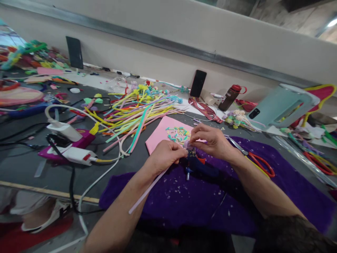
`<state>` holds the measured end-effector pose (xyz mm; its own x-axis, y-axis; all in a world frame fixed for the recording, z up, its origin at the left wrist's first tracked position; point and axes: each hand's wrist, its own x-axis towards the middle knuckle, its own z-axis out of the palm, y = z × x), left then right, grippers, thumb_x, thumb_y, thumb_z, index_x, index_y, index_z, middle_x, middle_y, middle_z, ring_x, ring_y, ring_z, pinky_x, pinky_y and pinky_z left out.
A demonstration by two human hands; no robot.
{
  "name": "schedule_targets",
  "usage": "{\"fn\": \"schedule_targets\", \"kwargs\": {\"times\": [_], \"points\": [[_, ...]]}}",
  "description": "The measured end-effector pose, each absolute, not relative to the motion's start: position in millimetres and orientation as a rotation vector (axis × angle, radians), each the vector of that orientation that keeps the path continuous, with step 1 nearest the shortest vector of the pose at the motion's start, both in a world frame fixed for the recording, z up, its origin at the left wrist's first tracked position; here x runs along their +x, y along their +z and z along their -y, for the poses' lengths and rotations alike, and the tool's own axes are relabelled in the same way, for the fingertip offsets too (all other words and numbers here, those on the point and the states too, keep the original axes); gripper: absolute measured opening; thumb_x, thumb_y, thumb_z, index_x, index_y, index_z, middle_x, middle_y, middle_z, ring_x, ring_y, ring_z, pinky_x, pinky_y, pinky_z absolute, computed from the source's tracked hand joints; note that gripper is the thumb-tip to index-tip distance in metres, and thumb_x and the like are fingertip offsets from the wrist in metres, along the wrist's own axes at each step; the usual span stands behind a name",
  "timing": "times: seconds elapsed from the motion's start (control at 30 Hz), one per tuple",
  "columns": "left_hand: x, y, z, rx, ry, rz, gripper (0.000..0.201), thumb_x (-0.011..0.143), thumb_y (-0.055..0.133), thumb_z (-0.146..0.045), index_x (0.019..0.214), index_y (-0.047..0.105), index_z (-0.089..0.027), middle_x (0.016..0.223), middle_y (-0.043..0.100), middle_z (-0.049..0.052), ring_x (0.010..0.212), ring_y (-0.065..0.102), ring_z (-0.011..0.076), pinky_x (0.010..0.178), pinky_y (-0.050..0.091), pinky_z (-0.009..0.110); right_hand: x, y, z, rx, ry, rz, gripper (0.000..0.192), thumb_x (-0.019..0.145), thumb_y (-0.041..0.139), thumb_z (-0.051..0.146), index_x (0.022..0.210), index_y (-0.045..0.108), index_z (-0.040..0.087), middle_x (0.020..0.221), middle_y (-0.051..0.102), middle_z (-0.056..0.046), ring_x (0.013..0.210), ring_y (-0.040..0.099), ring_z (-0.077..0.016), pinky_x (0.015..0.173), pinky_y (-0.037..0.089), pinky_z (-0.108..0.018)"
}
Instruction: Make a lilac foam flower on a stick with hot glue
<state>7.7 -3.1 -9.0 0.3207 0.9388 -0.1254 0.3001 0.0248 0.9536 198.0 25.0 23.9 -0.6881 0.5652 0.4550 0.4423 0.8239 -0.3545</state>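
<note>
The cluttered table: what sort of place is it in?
Probably a craft workshop, judging by the heap of colourful strips, the scissors, and the small cut pieces on a pink sheet.

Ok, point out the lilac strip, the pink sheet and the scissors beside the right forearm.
Lilac strip (148, 191): head view, its loose lower length.
Pink sheet (158, 135): head view, its bare left part.
Scissors (245, 152): head view, near the pivot.

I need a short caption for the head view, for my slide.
Left hand and right hand meet at lilac material, beside pastel pieces on pink sheet.
</note>
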Motion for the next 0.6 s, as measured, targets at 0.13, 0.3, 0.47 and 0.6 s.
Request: {"fn": "schedule_targets", "kwargs": {"times": [0.13,0.3,0.47,0.6], "points": [[7.6,-8.9,3.2,1.507,0.741,-1.195,0.025,0.067,0.056,-0.03,0.046,0.054,-0.015,0.041,0.047,-0.004,0.04,0.037,0.0072,0.044,0.027,0.022,197.9,24.1,-24.7,-0.738,0.282,2.461,0.01,0.083,0.055,0.021,0.084,0.065,0.019,0.089,0.056,-0.004,0.082,0.055,-0.0135,0.071,0.044,-0.028],[7.8,-10.6,2.6,1.521,0.76,-1.176,0.026,0.067,0.056,-0.031,0.046,0.054,-0.015,0.042,0.048,-0.003,0.041,0.039,0.0075,0.044,0.027,0.022,197.8,23.3,-24.9,-0.734,0.289,2.473,0.011,0.084,0.054,0.02,0.085,0.065,0.019,0.09,0.056,-0.004,0.082,0.055,-0.0135,0.071,0.044,-0.028],[8.1,-11.2,2.5,1.5,0.772,-1.179,0.025,0.067,0.057,-0.03,0.047,0.057,-0.015,0.041,0.048,-0.002,0.041,0.039,0.0077,0.045,0.028,0.022,198.9,22.7,-25.8,-0.719,0.349,2.437,0.012,0.083,0.055,0.022,0.086,0.067,0.02,0.088,0.057,-0.004,0.08,0.055,-0.013,0.069,0.045,-0.027],[7.0,-11.3,2.2,1.434,0.8,-1.163,0.021,0.067,0.059,-0.031,0.057,0.064,-0.014,0.042,0.049,-0.002,0.042,0.04,0.0076,0.046,0.028,0.021,204.9,31.5,-25.2,-0.724,0.478,2.299,0.017,0.082,0.057,0.021,0.094,0.068,0.024,0.092,0.06,-0.004,0.082,0.058,-0.0132,0.07,0.047,-0.028]]}}
